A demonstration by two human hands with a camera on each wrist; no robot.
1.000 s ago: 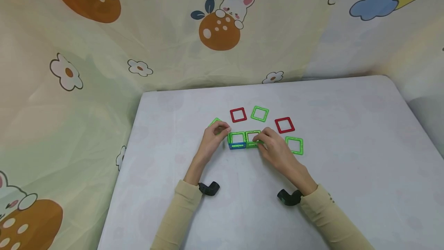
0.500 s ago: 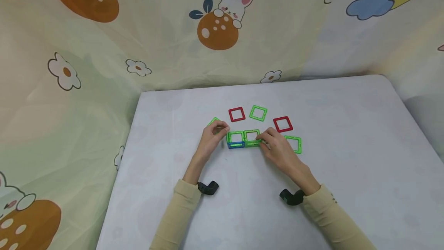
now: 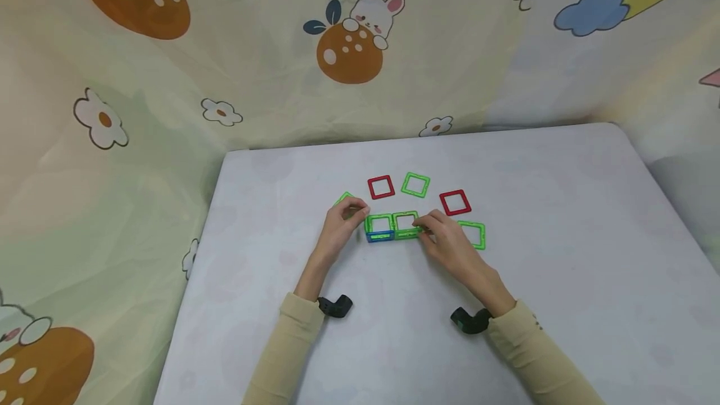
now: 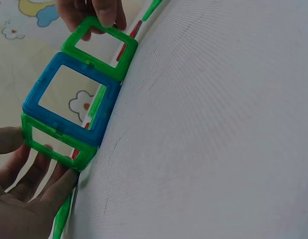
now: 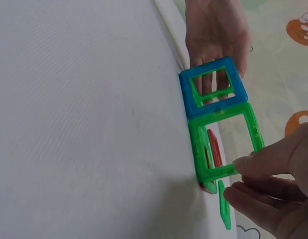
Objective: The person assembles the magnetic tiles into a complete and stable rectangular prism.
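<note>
- Left hand (image 3: 340,227): thumb and fingers curled about the outer edges of the green end frame (image 4: 86,157), holding it at the left of the joined frames.
- Right hand (image 3: 450,245): thumb and fingers pinching the right side of the green front frame (image 5: 196,152) near its corner.
- Blue frame (image 4: 43,81): one, upright on the table; edge to edge with the green front frame on its right and the green end frame on its left.
- Left rear green frame (image 3: 379,217) and right rear green frame (image 3: 405,213): side by side, directly behind the blue frame and the green front frame respectively; whether flat or standing, cannot tell.
- Loose frames, lying flat in an arc beyond the joined group: left red frame (image 3: 384,196), middle green frame (image 3: 413,194), right red frame (image 3: 459,212), each apart from its neighbours.
- Left loose green frame (image 3: 345,194): partly hidden behind the left hand.
- Right loose green frame (image 3: 483,236): just beyond the right hand, which covers part of it.
- Wrist devices: two, black, left (image 3: 335,307) and right (image 3: 470,321), beside beige sleeves (image 3: 287,342).
- Table (image 3: 394,342): white-covered, one rounded corner visible at far right.
- Cloth backdrop (image 3: 270,49): pale, printed with rabbits, flowers, a moon and a cloud.
</note>
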